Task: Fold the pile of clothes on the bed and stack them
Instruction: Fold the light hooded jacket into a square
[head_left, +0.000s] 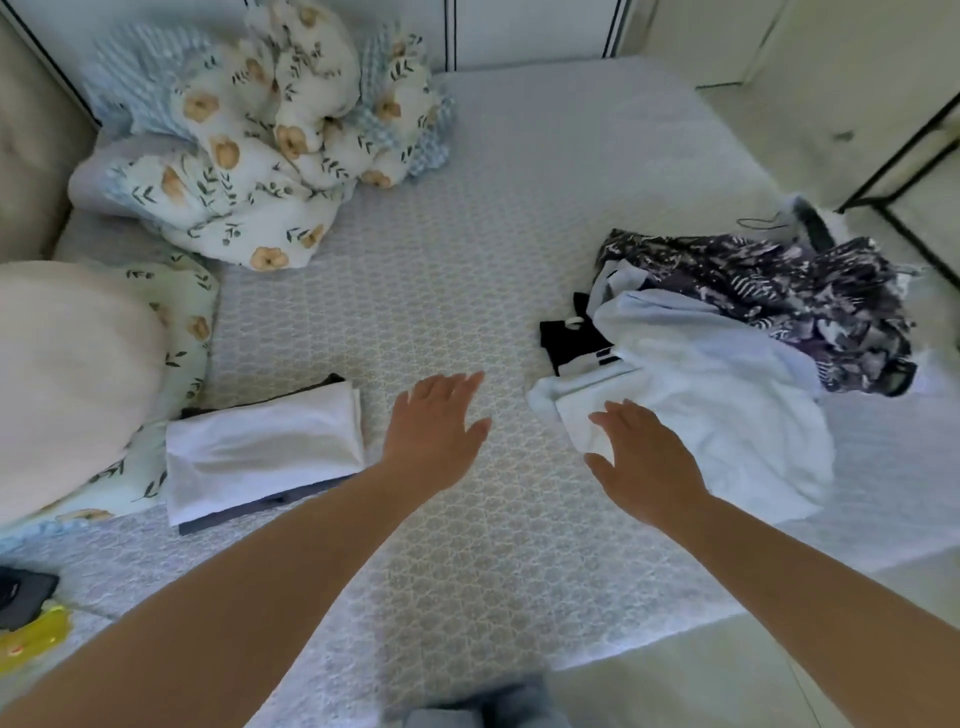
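From the head view we see our left hand spread flat over the bed beside the folded stack, while our right hand, fingers straight, seems to touch the unfolded pile's white garment.

Both hands reach out flat over the bed: the left hand above bare mattress beside the folded stack, the right hand over a white garment of the unfolded pile at right.
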